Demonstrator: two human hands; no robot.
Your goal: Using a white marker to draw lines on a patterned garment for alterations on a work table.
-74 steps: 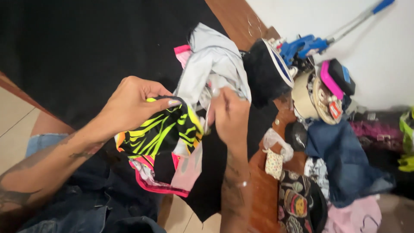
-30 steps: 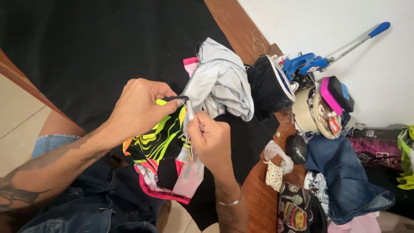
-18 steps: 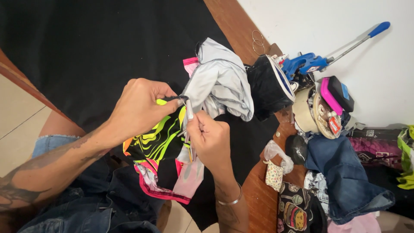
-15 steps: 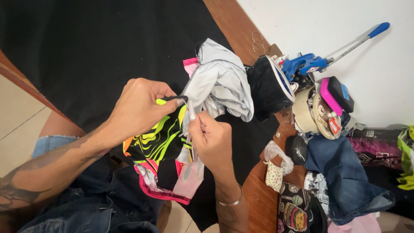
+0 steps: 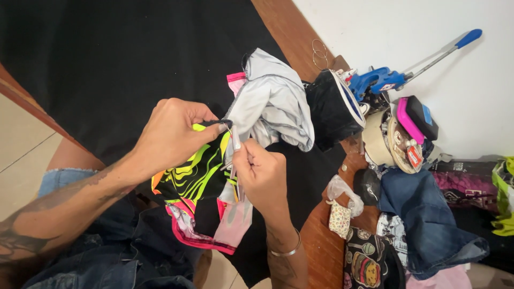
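Note:
My left hand (image 5: 171, 134) grips the top edge of a stretchy garment (image 5: 201, 184) patterned in black, neon yellow and pink, which hangs over the table's near edge. My right hand (image 5: 262, 174) pinches a slim grey tool (image 5: 235, 139) at the same edge of the garment, right beside my left thumb and fingertips. The garment's light grey part (image 5: 273, 101) is bunched on the black cloth (image 5: 107, 53) just beyond both hands. The tool's lower end is hidden in my right fist.
A black cap (image 5: 332, 109) lies right of the grey fabric. Further right lie a blue long-handled tool (image 5: 396, 75), tape rolls (image 5: 383, 142), denim pieces (image 5: 423, 208) and small patterned pouches (image 5: 340, 217) on the wooden table (image 5: 292, 32). A white wall is behind.
My right hand has moved up from below the garment to meet my left hand at its top edge. Over the last second both hands stay almost still.

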